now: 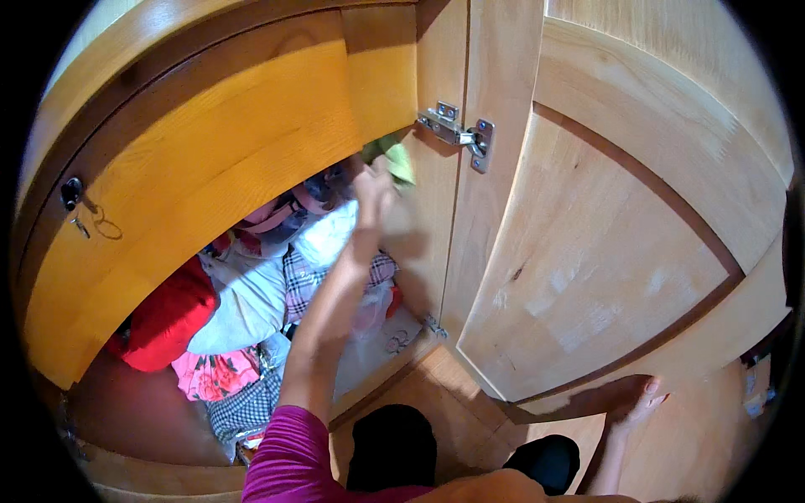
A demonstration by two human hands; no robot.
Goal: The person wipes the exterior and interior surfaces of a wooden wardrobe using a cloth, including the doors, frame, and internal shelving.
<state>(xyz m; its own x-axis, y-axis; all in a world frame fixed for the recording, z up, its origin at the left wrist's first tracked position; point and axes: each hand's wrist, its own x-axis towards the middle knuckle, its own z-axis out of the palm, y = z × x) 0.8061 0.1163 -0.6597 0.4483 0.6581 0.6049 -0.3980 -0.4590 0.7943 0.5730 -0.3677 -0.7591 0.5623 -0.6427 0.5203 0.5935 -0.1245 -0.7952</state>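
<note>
My left hand (375,182), blurred, reaches into the back right of an open wooden cabinet (434,251), under a yellow-lit wooden drawer front or panel (251,126). It is right beside a green cloth (399,162); whether it grips the cloth cannot be told. Below my forearm lie a white bundle (327,232), a plaid cloth bundle (303,276) and a large pale bundle (248,295). A red bundle (170,314) is further left. My right hand (641,405) is low on the right, near the lower edge of the cabinet door (604,264), fingers apart and apparently without any object.
A metal hinge (453,132) joins the swung-out door to the cabinet side. A key (80,227) on a ring hangs by a lock (72,192) at left. Pink floral fabric (217,375) and checked cloth (245,405) lie near the front. Wooden flooring (465,409) is underfoot.
</note>
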